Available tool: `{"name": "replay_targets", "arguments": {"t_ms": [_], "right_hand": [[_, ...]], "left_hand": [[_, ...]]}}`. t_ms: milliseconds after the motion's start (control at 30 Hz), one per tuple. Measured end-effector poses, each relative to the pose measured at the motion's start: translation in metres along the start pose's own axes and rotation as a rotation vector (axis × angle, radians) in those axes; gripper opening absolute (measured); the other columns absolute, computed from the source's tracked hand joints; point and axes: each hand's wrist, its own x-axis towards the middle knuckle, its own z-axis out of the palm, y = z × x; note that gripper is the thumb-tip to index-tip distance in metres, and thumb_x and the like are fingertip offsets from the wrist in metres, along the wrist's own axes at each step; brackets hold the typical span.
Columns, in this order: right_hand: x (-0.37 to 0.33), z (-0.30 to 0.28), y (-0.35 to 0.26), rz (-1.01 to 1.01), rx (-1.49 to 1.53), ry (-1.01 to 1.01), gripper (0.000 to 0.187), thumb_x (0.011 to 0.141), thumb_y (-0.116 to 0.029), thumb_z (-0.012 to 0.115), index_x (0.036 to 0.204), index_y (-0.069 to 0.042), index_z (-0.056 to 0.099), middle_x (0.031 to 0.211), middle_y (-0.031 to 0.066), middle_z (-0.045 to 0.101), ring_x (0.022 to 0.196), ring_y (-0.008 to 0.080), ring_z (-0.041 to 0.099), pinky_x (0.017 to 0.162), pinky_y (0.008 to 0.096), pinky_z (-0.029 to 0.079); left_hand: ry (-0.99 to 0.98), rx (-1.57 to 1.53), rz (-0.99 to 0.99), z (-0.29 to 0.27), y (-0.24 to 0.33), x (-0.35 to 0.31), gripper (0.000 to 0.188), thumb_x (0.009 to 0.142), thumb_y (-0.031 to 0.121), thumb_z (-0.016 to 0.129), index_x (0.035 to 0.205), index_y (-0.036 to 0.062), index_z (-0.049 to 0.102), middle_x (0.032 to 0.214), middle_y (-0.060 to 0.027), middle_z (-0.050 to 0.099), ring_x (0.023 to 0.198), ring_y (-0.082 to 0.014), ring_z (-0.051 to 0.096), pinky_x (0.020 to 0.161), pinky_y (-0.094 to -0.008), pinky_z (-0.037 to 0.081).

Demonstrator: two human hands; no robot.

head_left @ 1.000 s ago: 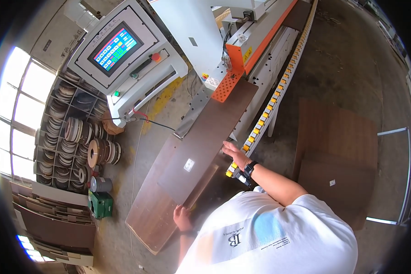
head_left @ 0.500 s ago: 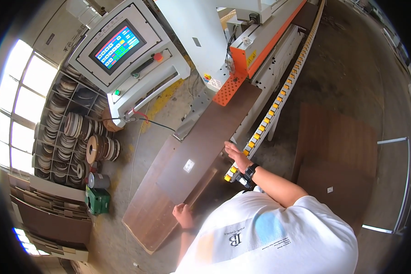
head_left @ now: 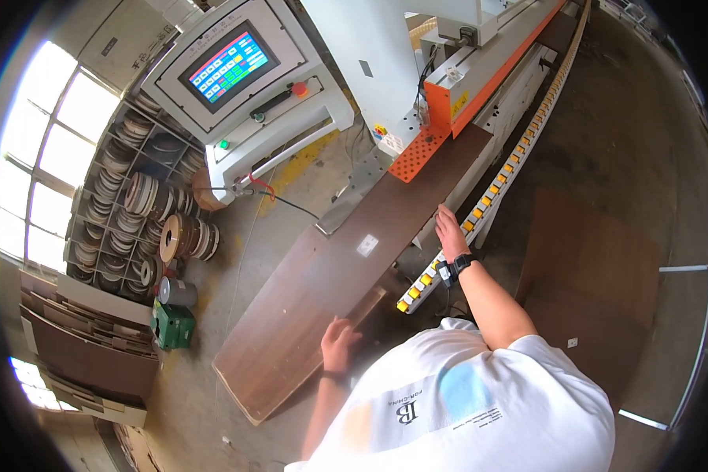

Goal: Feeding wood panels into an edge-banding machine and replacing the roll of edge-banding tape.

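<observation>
Sliding farther under the orange guard: a dark brown panel on its way into a machine

Compared with half a second ago, the long brown panel [head_left: 393,212] lies deeper beneath the perforated orange guard plate [head_left: 419,160], which is the landmark here. A small white label [head_left: 367,245] on the panel's top has come nearer to the guard. This suggests the feed is progressing, though a long stretch of panel remains on the person's side of the guard.

The right hand [head_left: 451,234] has moved closer to the guard too. It is on the person's side of it, to its right, with fingers straight and close together, clamped on nothing. The fingertips meet the panel's right edge or lie just beside it; I cannot tell which.

The left hand [head_left: 338,344], blurred, is farther from the guard, near the panel's trailing end. Its fingers look loosely spread and grip nothing; contact is unclear.

Brown boards [head_left: 252,370] extend beneath the panel, away from the guard. Right of the guard runs a rail of yellow rollers [head_left: 495,189]; left of it, a lit control screen [head_left: 230,67].
</observation>
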Motion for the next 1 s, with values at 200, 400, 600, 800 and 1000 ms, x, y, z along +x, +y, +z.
{"name": "replay_targets", "arguments": {"t_ms": [200, 400, 600, 800, 1000], "right_hand": [[-0.020, -0.011, 0.003, 0.004, -0.066, 0.010, 0.046, 0.101, -0.031, 0.055, 0.140, -0.007, 0.050, 0.146, 0.0111, 0.049, 0.140, 0.0264, 0.042, 0.115, 0.0425, 0.033], [-0.057, -0.043, -0.012, -0.040, -0.049, 0.238, 0.029, 0.100, -0.029, 0.060, 0.114, -0.004, 0.067, 0.110, 0.0071, 0.071, 0.096, 0.0166, 0.068, 0.083, 0.0325, 0.056], [-0.135, -0.114, -0.009, -0.093, -0.027, 0.634, 0.031, 0.098, -0.032, 0.066, 0.106, -0.002, 0.069, 0.076, 0.0024, 0.066, 0.058, 0.0078, 0.056, 0.056, 0.0241, 0.050], [-0.254, -0.197, 0.039, -0.006, -0.083, 1.093, 0.045, 0.092, -0.051, 0.068, 0.091, -0.006, 0.068, 0.058, -0.0042, 0.038, 0.042, 0.0078, 0.032, 0.041, 0.0277, 0.035], [-0.385, -0.265, 0.101, 0.085, 0.075, 1.300, 0.024, 0.095, -0.031, 0.064, 0.110, -0.013, 0.062, 0.068, -0.0012, 0.054, 0.042, 0.0114, 0.041, 0.038, 0.0285, 0.035]], "left_hand": [[-0.199, 0.058, -0.010, 0.016, 0.009, 0.026, 0.028, 0.097, 0.013, 0.061, 0.122, 0.0007, 0.063, 0.156, -0.0138, 0.041, 0.097, -0.0226, 0.072, 0.083, -0.0317, 0.055], [-0.398, 0.190, -0.041, 0.022, -0.017, 0.030, 0.024, 0.099, 0.012, 0.059, 0.121, 0.0013, 0.063, 0.128, -0.0102, 0.064, 0.095, -0.0203, 0.070, 0.082, -0.0313, 0.055], [-0.609, 0.384, -0.171, 0.021, -0.050, 0.016, 0.027, 0.099, 0.015, 0.060, 0.121, -0.0004, 0.064, 0.112, -0.0105, 0.071, 0.093, -0.0170, 0.069, 0.081, -0.0292, 0.054], [-0.812, 0.605, -0.173, 0.017, -0.075, 0.022, 0.026, 0.099, 0.015, 0.060, 0.119, -0.0011, 0.066, 0.104, -0.0108, 0.073, 0.093, -0.0158, 0.069, 0.083, -0.0291, 0.054], [-0.959, 1.021, 0.078, -0.003, -0.117, 0.047, 0.035, 0.096, 0.033, 0.060, 0.118, 0.0062, 0.069, 0.105, -0.0144, 0.073, 0.099, -0.0278, 0.070, 0.089, -0.0369, 0.053]]}}
